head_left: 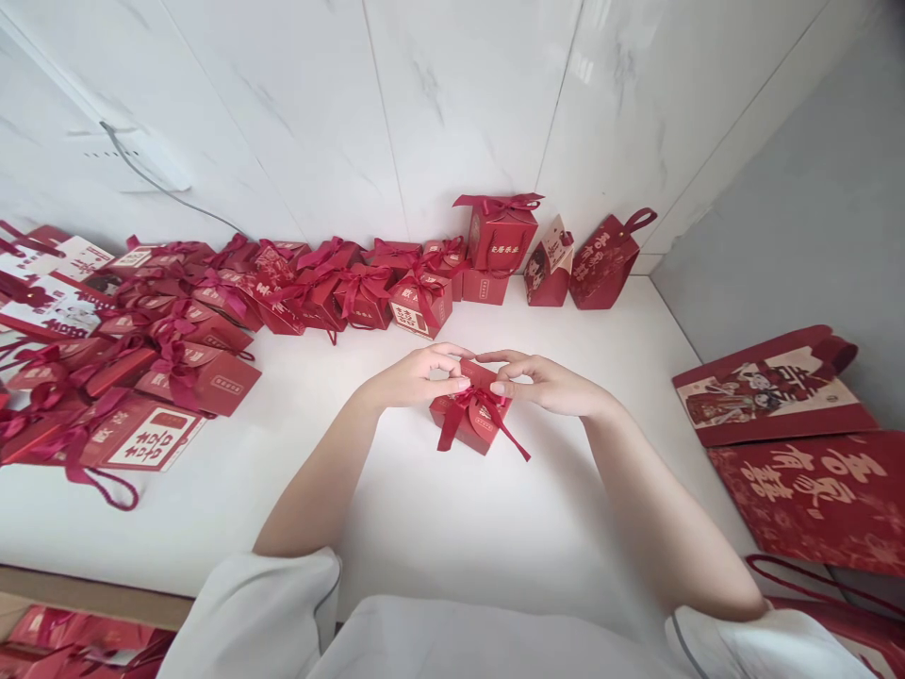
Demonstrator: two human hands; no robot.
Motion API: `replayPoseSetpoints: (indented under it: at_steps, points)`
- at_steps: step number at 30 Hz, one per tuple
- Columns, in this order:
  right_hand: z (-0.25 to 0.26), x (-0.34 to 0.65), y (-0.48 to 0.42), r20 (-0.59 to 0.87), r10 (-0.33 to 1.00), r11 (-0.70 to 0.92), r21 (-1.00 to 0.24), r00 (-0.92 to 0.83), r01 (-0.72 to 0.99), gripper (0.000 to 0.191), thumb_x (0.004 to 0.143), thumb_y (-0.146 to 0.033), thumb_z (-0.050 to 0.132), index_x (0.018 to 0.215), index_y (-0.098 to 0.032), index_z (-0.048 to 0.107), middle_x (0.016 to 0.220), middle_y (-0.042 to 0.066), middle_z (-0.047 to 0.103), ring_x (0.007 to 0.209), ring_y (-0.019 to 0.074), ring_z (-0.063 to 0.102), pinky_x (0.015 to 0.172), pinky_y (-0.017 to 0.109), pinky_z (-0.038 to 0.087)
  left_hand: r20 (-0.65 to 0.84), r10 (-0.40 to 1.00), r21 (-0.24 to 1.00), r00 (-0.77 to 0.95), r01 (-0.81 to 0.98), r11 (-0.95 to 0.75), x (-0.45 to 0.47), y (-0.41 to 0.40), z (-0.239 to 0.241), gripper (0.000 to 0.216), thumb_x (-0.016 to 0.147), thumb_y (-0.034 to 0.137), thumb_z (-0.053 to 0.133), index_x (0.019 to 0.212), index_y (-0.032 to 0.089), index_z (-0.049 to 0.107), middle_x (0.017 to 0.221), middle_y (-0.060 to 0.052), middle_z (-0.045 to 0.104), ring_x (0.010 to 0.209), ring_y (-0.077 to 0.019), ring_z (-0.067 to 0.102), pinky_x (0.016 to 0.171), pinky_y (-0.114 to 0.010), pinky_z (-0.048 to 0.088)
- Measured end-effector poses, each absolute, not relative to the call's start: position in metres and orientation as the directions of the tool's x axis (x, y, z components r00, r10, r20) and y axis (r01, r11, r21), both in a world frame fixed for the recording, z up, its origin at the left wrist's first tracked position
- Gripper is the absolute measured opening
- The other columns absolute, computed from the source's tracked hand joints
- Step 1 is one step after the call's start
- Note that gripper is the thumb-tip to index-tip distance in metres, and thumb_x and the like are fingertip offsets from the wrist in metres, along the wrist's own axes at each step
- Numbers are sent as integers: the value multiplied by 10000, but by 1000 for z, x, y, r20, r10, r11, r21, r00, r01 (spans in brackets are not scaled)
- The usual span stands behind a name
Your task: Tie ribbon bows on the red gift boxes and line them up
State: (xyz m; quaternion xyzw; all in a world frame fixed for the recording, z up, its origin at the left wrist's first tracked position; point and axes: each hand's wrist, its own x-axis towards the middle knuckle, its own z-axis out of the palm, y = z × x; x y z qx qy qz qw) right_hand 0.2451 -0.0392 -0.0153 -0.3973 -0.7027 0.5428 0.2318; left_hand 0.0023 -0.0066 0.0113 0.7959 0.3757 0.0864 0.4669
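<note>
— Where is our small red box [472,426]?
— On the white table [438,528]; our left hand [414,379] and right hand [548,385] both pinch its ribbon [452,429], perhaps at the knot, tied boxes [368,294] behind

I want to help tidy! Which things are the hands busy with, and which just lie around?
Busy with: left hand, right hand, small red box, ribbon.
Lying around: tied boxes along the wall, red paper bags.

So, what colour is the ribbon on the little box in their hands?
Dark red ribbon on a red box, clearest in the head view.
</note>
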Motion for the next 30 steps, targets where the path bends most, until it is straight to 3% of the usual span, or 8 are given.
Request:
replayPoseSetpoints:
  at_steps: [7, 14, 24, 30]
  points:
    - [-16, 247, -38, -65, 765, 121, -962, -640, 243, 329, 873, -509, 552, 735, -219, 624, 1313, 31, 525, 1181, 243, 515, 1044, 413, 343, -178, 651, 788, 738, 503, -355, -1, -2, 8, 382, 865, 517, 486, 729, 181, 608, 1379, -41, 465, 1218, -232, 492, 1059, -383, 357]
    - [-17, 248, -37, -11, 763, 215, -939, -647, 270, 337, 883, -513, 527, 714, -236, 618, 1221, 52, 562, 1363, 251, 313, 1092, 420, 291, -131, 579, 764, 805, 454, -458, -8, 6, 5, 354, 890, 478, 466, 756, 193, 627, 1413, -40, 424, 1309, -229, 394, 1088, -372, 322]
    - [-10, 253, -39, -55, 791, 220, -904, -609, 368, 358, 882, -555, 496, 779, -245, 643, 1245, 57, 499, 1296, 260, 375, 1071, 424, 309, -89, 598, 680, 796, 488, -548, -8, 4, 10, 321, 890, 449, 478, 805, 220, 687, 1388, -40, 450, 1297, -251, 399, 1086, -409, 337]
    - [-9, 253, -39, -50, 795, 232, -896, -605, 380, 325, 887, -511, 503, 754, -249, 641, 1282, 44, 485, 1338, 266, 322, 1089, 439, 276, -83, 614, 650, 785, 510, -563, -5, -1, 13, 316, 892, 429, 476, 800, 224, 699, 1367, -46, 471, 1274, -265, 414, 1051, -435, 372]
